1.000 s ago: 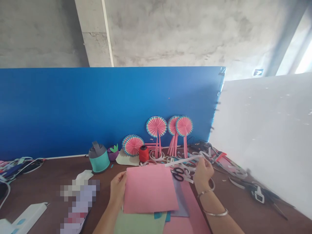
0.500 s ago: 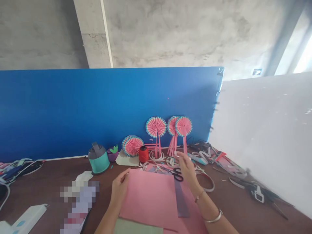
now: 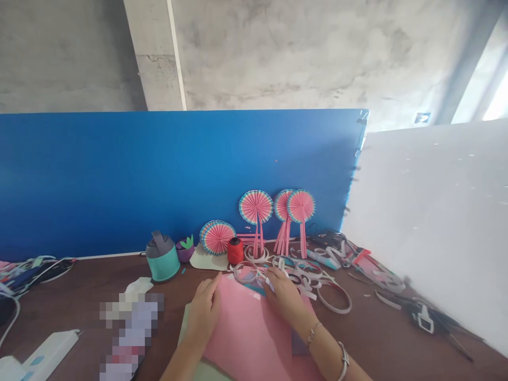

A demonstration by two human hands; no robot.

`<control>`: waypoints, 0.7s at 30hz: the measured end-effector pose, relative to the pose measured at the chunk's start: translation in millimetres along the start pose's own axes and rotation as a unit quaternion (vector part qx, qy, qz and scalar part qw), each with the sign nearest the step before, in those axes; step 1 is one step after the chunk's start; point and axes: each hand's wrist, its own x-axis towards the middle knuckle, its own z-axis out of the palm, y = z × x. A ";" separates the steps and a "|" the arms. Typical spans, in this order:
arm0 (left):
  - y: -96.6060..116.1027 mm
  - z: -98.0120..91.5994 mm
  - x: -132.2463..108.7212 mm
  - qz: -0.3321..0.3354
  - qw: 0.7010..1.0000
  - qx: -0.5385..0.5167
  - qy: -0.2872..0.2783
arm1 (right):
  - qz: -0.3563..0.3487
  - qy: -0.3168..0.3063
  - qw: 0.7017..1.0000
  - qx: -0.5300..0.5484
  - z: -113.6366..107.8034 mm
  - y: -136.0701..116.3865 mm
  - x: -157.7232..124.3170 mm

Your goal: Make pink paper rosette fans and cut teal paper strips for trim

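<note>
Steadying, head view | our left hand (image 3: 206, 307) is lining the pink sheet (image 3: 248, 330), fingers together; right hand (image 3: 282, 296) is topping its far right, fingers curled; clamped or not, we cannot tell | sheet is lying between them | we are judging light, flat pressure best | purple pot (image 3: 184, 255) is holding green leaf shapes (image 3: 188, 243); grey top (image 3: 157, 242) is hiding any contents of teal tub (image 3: 163, 266)

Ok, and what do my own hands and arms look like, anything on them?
Your left hand and right hand are both ungloved, and no sleeves show on either arm. The right wrist wears a thin, chain-like bracelet, with a wider silver bangle higher up. Nothing worn shows on the left arm.
</note>
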 end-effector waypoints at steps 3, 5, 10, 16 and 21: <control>10.5 -4.4 -2.3 0.011 0.997 0.057 -0.053 | -0.016 -0.015 1.000 0.013 -5.3 -6.3 2.7; 14.9 -6.1 -3.4 0.007 0.993 0.090 -0.081 | -0.021 -0.042 0.999 0.021 -11.1 -12.0 4.3; 15.4 -2.1 -4.5 0.003 0.974 0.167 -0.153 | -0.052 -0.089 0.993 0.063 -19.6 -26.4 4.1; 18.4 10.6 -15.3 0.019 0.941 0.244 -0.232 | -0.105 -0.116 0.986 0.051 -10.7 -33.1 -1.2; 18.0 13.6 -22.6 0.015 0.940 0.250 -0.230 | -0.121 -0.144 0.982 0.015 -7.2 -38.8 -4.4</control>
